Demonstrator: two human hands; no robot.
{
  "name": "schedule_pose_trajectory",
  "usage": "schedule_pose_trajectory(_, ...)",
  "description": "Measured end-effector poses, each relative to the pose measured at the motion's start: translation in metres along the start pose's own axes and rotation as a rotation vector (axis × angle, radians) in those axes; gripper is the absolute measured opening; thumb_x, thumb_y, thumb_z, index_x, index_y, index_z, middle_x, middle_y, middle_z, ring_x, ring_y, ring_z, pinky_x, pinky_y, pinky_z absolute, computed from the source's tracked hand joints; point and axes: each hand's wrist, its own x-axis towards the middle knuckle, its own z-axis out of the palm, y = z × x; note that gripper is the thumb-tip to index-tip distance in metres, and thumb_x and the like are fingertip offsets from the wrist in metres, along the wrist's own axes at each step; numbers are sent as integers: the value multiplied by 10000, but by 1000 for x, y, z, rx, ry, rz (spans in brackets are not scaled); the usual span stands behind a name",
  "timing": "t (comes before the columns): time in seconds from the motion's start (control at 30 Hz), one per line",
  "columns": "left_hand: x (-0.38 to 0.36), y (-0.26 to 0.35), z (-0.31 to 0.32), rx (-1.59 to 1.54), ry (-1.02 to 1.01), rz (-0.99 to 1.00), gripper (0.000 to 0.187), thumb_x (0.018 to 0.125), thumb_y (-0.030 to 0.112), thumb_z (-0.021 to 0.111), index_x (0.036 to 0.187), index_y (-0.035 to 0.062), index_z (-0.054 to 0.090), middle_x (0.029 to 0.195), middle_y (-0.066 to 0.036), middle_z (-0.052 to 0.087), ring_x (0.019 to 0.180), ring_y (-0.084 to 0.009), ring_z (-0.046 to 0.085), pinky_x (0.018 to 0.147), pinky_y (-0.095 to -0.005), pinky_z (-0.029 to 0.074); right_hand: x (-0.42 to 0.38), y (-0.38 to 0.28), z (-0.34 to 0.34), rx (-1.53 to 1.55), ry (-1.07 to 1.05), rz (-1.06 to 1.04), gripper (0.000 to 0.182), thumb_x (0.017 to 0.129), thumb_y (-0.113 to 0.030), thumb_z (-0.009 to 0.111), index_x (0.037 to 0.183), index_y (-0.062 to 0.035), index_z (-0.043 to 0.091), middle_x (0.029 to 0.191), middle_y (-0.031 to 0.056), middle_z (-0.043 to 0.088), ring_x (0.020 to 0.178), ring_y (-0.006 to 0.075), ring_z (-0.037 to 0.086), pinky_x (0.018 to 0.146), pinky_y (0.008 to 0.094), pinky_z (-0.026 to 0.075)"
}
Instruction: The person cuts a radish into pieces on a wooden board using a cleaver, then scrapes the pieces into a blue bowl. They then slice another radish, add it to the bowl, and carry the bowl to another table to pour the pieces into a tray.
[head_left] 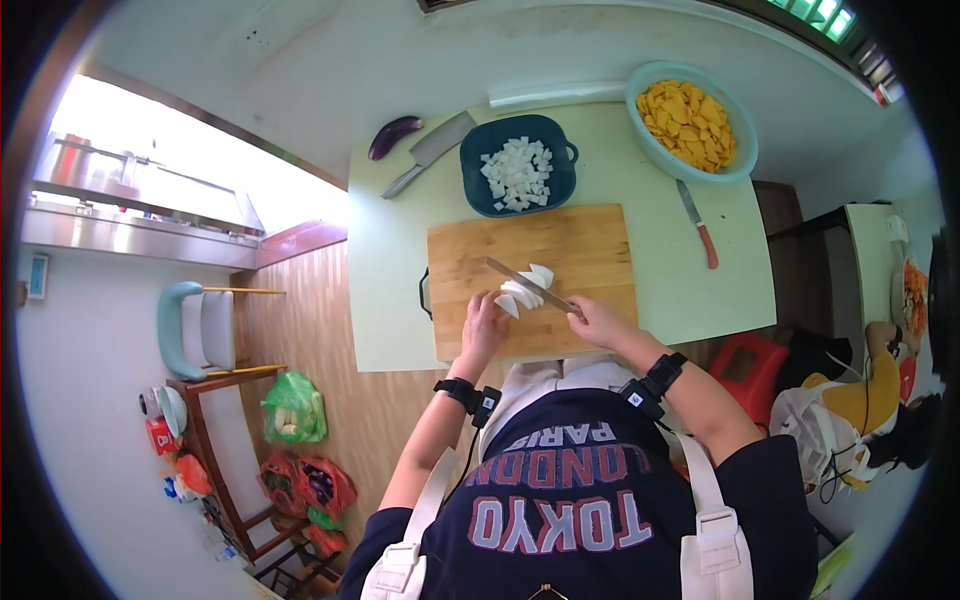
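Note:
My right hand (602, 325) is closed round the handle of a kitchen knife (532, 285). Its blade slants up to the left across white vegetable pieces (525, 290) on the wooden cutting board (590, 235). Curled fingers of my left hand (483, 328) press against the left end of these pieces, close to the blade. The kind of vegetable cannot be made out; it is white and cut into wedges. Just beyond the board, a dark blue handled basin (475, 165) contains white diced pieces (517, 175).
A purple eggplant (394, 138) and a cleaver (430, 153) lie at the back left. Back right stands a light blue bowl (640, 115) of orange slices (690, 125). A red-handled knife (697, 225) lies below it. Another person (860, 400) is at the far right, near a red stool (748, 370).

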Motion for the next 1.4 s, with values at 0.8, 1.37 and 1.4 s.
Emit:
schedule_pose_trajectory(0.8,94,84,81,-189,-715,153,243,756,176,638,946,24,630,871,-106,645,798,-223,611,733,-307,475,-80,31,-47,-753,216,-185,287,645,-192,641,852,-81,477,673,62,577,638,220,605,559,334,477)
schedule_pose_trajectory(1.37,82,54,108,58,-230,338,175,675,138,671,806,38,615,825,-112,547,883,-320,487,762,-390,406,-82,5,-43,-342,175,368,170,844,-128,403,903,23,454,668,204,593,622,369,595,558,470,474)
schedule_pose_trajectory(1.4,79,58,106,99,-171,320,155,665,134,667,783,51,608,872,-107,534,892,-312,485,761,-401,397,-78,5,-41,-339,172,373,170,844,-128,403,903,23,454,668,204,593,622,369,595,558,470,474)
